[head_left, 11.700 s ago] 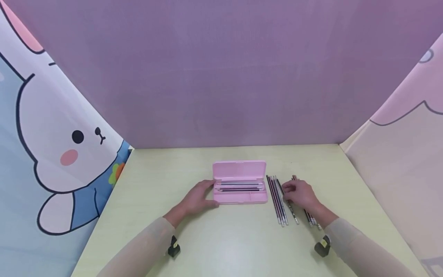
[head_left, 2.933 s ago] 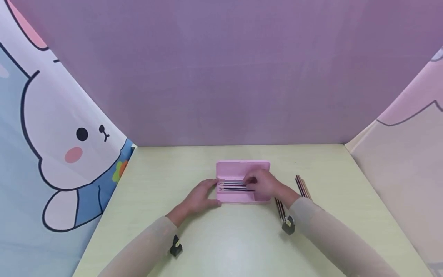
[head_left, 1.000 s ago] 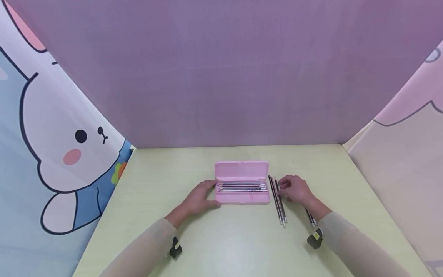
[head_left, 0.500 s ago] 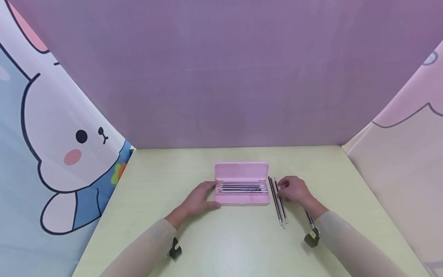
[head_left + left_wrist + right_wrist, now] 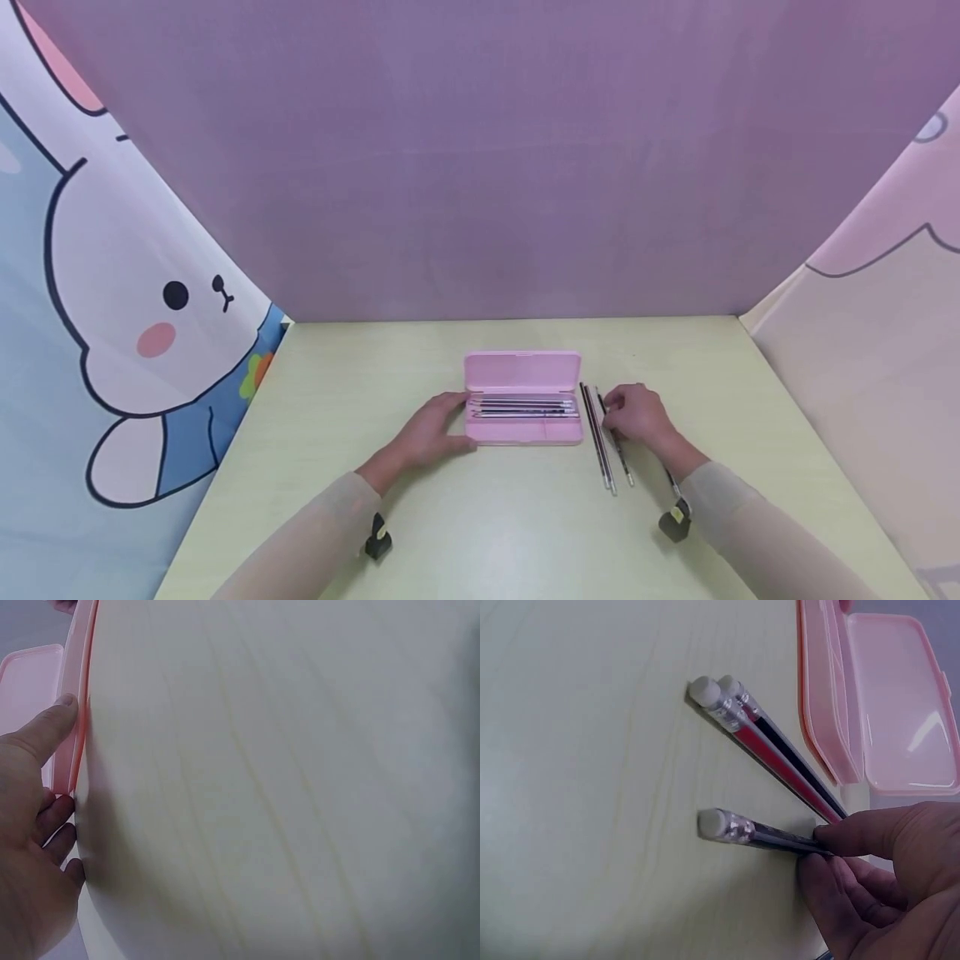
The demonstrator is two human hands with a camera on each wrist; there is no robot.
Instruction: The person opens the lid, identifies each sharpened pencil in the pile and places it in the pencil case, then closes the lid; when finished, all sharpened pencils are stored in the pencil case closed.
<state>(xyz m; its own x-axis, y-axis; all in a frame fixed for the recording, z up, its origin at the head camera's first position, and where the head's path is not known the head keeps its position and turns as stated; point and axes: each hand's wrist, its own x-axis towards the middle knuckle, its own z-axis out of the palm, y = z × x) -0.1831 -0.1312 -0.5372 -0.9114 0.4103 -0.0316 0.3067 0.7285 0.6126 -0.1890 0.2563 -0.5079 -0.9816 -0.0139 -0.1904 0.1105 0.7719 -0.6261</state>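
A pink pencil case (image 5: 489, 430) lies with its lid up on the table, several pencils (image 5: 525, 402) lying lengthwise in it. At its left end my left hand (image 5: 429, 430) holds the case, thumb at the front corner and fingers at the side. My right hand (image 5: 639, 417) is right of the case and pinches a dark pencil (image 5: 776, 838) between thumb and index finger. That pencil's white eraser end points toward me, close over the table. Beside it lie loose pencils (image 5: 776, 754), a red-striped one and a dark one, their erasers also toward me.
Farther right, more pencils (image 5: 672, 482) show partly from under the right forearm. The pale wooden table (image 5: 495, 517) ends at a purple backdrop (image 5: 510, 167). Printed cloth panels stand at both sides, the left one with a rabbit (image 5: 150, 275).
Over the longer span, more pencils lie in the case and fewer beside it. In the last half second, the pinched pencil's eraser end swings right, away from its neighbours. The left hand keeps its place.
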